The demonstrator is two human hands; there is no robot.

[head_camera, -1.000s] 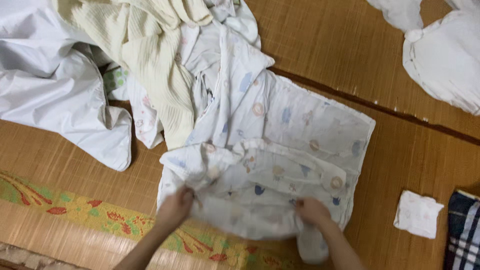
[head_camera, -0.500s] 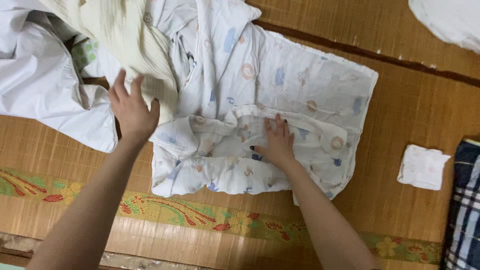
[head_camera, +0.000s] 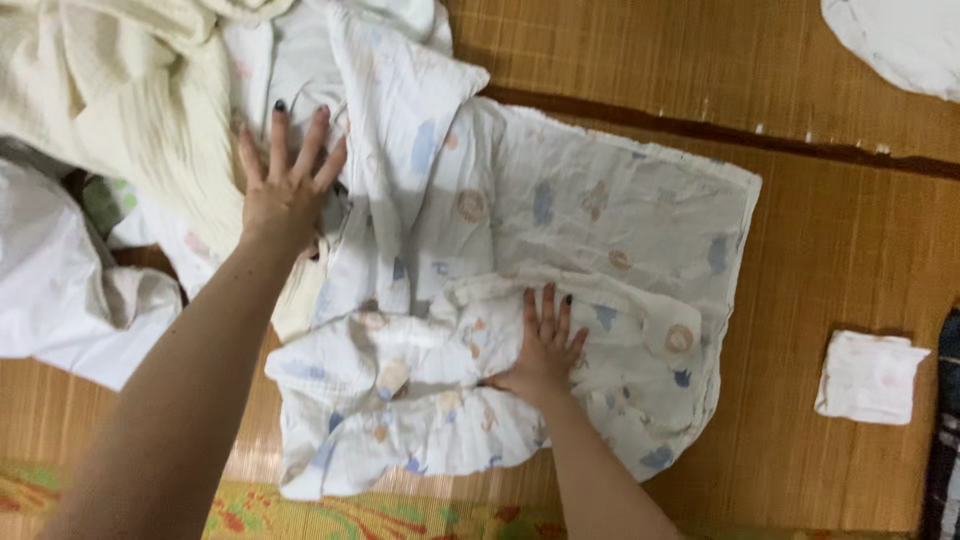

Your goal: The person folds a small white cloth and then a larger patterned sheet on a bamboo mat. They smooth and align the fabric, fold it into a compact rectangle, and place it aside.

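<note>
Left hand (head_camera: 285, 195) moved up | both grips flat-open on printed cloth (head_camera: 600, 215) | woven mat (head_camera: 840, 250)

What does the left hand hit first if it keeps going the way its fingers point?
Probably more printed white cloth: the left hand lies spread on the heap, fingers aimed at the top edge. Depth is unclear.

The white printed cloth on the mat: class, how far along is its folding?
Done: the near edge of the white printed cloth is turned up into a rumpled band. In hand: the right hand presses that band flat; the left hand lies spread on the heaped laundry. Left: the far half lies unfolded, and the cream ribbed blanket lies loose.
</note>
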